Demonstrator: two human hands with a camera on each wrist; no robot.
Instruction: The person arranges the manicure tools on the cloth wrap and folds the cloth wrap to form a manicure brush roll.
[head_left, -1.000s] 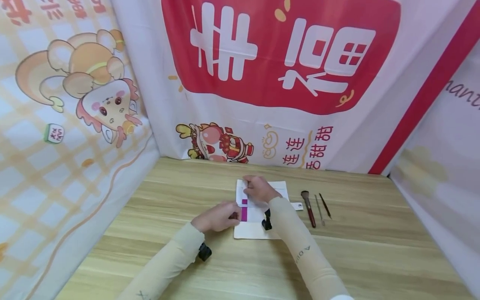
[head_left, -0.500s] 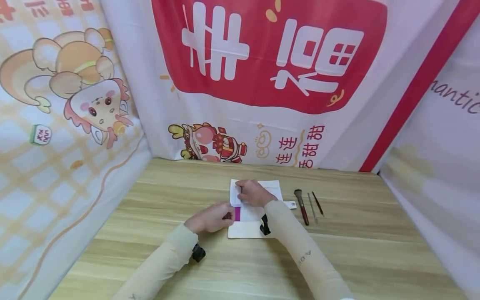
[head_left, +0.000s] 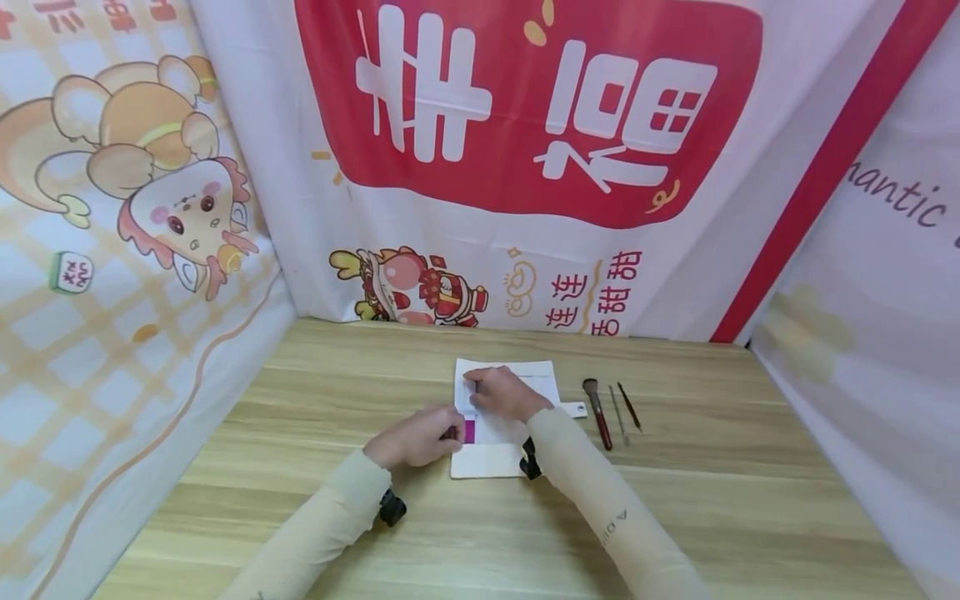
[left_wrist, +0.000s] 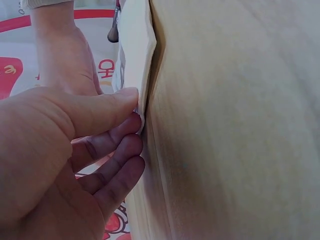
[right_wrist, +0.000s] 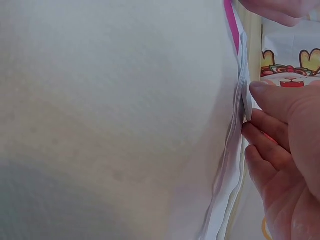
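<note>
A white, flat case (head_left: 487, 461) lies opened out on the wooden table, with a magenta strip (head_left: 470, 431) along its left part. My left hand (head_left: 420, 436) pinches the case's left edge between thumb and fingers, as the left wrist view shows at the cream edge (left_wrist: 139, 45). Farther up the case, my right hand (head_left: 508, 393) pinches a thin white layer (right_wrist: 247, 100) between thumb and forefinger. What lies beneath the right hand is hidden in the head view.
Right of the case, beyond its snap tab (head_left: 576, 409), lie a brush with a dark red handle (head_left: 598, 414), a thin metal tool (head_left: 618, 414) and a thin dark stick (head_left: 629, 406). Printed cloth (head_left: 517, 192) hangs behind the table.
The right hand has moved slightly down the case, and less of the magenta strip shows. The left hand stays at the left edge. The head view has shifted a little to the right.
</note>
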